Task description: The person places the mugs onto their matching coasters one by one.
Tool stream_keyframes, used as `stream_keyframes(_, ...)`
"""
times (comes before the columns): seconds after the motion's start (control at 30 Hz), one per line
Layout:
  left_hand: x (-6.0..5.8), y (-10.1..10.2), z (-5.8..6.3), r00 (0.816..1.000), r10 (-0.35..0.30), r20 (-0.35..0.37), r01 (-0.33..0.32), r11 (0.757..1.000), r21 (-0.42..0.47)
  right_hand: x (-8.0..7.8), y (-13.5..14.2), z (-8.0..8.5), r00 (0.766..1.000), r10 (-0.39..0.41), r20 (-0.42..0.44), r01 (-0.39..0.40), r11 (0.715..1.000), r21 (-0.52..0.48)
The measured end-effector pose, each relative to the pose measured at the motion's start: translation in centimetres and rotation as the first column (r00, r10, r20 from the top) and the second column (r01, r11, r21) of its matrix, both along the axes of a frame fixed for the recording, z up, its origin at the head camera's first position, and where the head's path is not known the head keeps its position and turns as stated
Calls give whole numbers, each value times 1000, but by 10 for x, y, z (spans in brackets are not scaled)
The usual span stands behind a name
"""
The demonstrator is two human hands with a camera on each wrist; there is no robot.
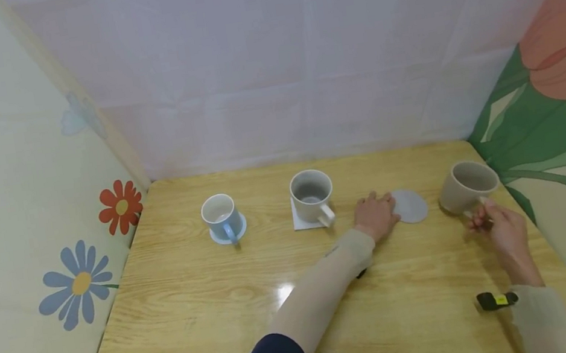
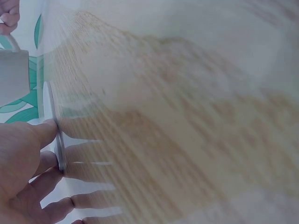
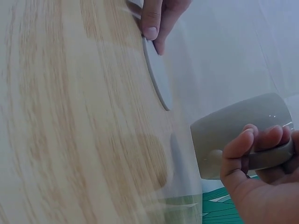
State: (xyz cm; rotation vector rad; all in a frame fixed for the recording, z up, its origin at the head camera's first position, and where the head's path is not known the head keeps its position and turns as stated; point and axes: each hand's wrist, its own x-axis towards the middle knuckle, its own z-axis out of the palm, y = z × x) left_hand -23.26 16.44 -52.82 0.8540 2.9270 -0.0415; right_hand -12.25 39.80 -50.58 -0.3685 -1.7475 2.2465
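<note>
My right hand point(image 1: 506, 228) grips the handle of a grey mug point(image 1: 458, 193) at the table's right side. The right wrist view shows the mug point(image 3: 233, 126) tilted and slightly off the tabletop, with fingers curled round its handle. Left of it, my left hand point(image 1: 376, 217) is at the edge of a round grey coaster point(image 1: 411, 206) lying on the table. In the left wrist view, thumb and fingers hold the rim of the coaster point(image 2: 49, 100), while the other fingers spread over the wood.
A larger light mug point(image 1: 312, 196) stands on a square white coaster point(image 1: 301, 224) in the middle. Farther left, a blue mug point(image 1: 221, 216) stands on a round pale blue coaster point(image 1: 219, 238). White cloth point(image 1: 274, 80) hangs behind the wooden table point(image 1: 183, 313); flowered cloths flank it.
</note>
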Motion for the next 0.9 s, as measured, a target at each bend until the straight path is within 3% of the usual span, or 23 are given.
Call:
stream_keyframes(0.5, -5, 3, 3, 1000, -4, 0, 4, 1000, -2, -3, -4, 5, 1000, -10, -29, 10, 1000, -2)
stream_keyframes(0.9, 3, 0, 4, 1000, 6, 9, -6, 1000, 8, 0, -12, 10, 998, 28, -64, -31, 999, -43)
